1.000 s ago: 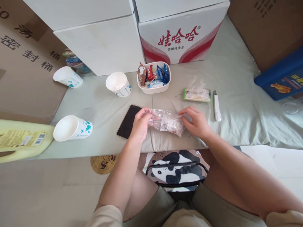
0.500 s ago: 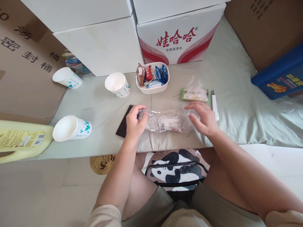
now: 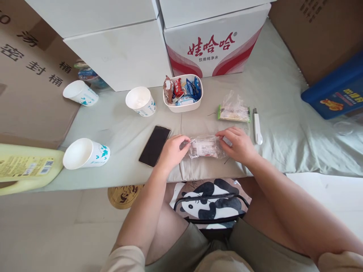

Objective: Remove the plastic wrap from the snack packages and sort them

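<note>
Plastic packet (image 3: 206,146), barcode label (image 3: 196,150): left fingers (image 3: 183,139), right fingers (image 3: 224,134) pinching ends; carton (image 3: 212,49) reads "娃哈哈".

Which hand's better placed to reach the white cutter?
Right hand, likely: the cutter lies nearer to it, just beyond and to its right. The left hand is at the clear package's opposite end, beside the phone.

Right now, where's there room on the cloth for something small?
Bare cloth shows between the nearest paper cup and the phone, and, rumpled, between the cutter and the blue container. It's crowded around the clear-wrapped packet: the left hand and right hand flank it.
</note>
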Tool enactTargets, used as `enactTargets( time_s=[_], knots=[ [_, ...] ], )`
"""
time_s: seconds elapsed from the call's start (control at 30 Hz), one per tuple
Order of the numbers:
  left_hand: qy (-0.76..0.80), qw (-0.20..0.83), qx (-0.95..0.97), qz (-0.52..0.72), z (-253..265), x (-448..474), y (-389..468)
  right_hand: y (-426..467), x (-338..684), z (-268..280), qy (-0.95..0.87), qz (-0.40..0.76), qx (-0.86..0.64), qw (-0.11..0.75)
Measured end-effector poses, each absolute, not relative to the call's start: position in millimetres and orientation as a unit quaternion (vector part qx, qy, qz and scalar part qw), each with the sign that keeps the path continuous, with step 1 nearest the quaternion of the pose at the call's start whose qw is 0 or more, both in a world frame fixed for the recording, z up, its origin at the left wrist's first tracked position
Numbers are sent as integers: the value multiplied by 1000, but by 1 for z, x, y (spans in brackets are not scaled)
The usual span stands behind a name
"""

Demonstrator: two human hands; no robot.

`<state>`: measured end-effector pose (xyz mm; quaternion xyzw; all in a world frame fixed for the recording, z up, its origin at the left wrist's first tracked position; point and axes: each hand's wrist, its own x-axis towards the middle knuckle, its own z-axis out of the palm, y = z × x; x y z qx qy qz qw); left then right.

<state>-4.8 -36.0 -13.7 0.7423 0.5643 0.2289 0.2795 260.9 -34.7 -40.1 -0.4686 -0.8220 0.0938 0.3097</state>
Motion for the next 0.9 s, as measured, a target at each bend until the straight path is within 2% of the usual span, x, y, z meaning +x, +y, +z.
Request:
enactTargets(
  time_s=[0.2,0.4,0.57,0.7,0.77,0.9],
  knots=[
    [560,265,734,278,-11,-5,-38,-37,258,-34,-812,88,-470,336],
    [550,262,717,337,-6,-5,-40,-43,257,-23,-791,156,-490,332],
    [499,372,732,276,-5,-3,-45,-50,258,-19,-791,224,-493,284],
    [501,479,684,229,-6,-2,-45,-51,259,-21,-798,227,-509,229],
    [525,481,668,216,-8,-2,-44,-49,259,-22,-798,216,-519,218],
    [541,425,688,230,-9,-2,-42,-47,259,-24,-790,191,-543,212]
  ],
)
